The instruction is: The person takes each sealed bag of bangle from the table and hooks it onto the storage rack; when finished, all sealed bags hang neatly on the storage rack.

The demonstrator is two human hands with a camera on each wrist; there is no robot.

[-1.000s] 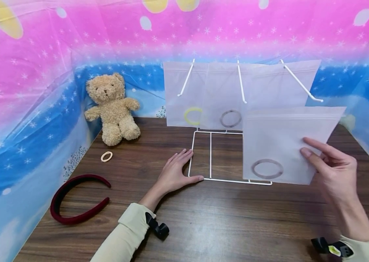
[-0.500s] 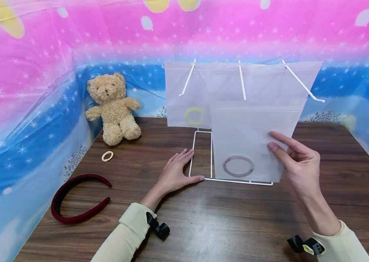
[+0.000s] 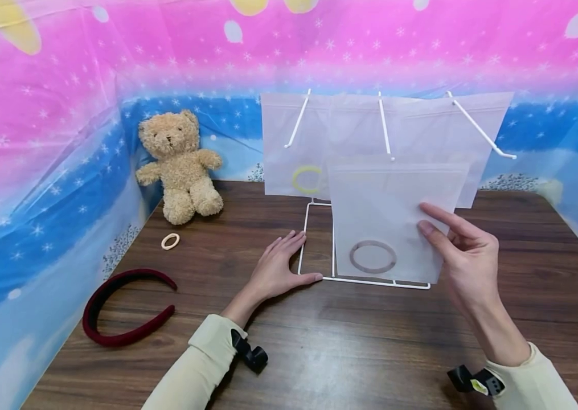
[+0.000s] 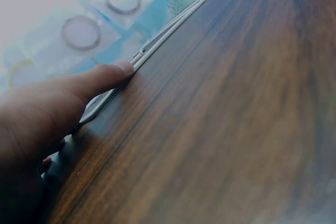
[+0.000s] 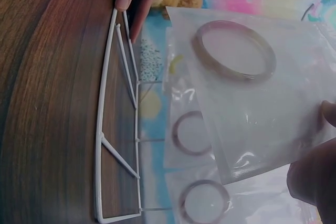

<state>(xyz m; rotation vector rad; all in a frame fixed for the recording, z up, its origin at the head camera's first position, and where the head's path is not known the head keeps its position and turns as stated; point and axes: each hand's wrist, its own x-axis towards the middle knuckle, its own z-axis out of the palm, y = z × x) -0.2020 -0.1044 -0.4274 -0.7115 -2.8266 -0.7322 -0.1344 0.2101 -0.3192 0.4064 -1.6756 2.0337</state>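
My right hand (image 3: pixel 468 262) pinches the right edge of a frosted zip bag (image 3: pixel 391 210) between thumb and fingers. A greyish bangle (image 3: pixel 352 257) lies inside, near the bottom. This bag is held upright in front of a white wire rack (image 3: pixel 365 281), below the tip of its middle hook (image 3: pixel 384 125). Similar bags hang on the rack: a left bag (image 3: pixel 281 136) with a yellow bangle (image 3: pixel 295 179), a middle bag (image 3: pixel 352 128) and a right bag (image 3: pixel 478 134). With fingers and thumb extended, my left hand (image 3: pixel 275 270) rests on the front left corner of the rack's base.
A teddy bear (image 3: pixel 178 165) sits at the back left of the wooden table (image 3: pixel 340 353). In front of it lies a small cream ring (image 3: pixel 164 243). A dark red headband (image 3: pixel 130 337) lies at the left. Printed cloth (image 3: pixel 191 51) encloses the back and sides.
My right hand has moved left with the bag, from in front of the right hook to in front of the middle one. The left hand stays on the rack's base.
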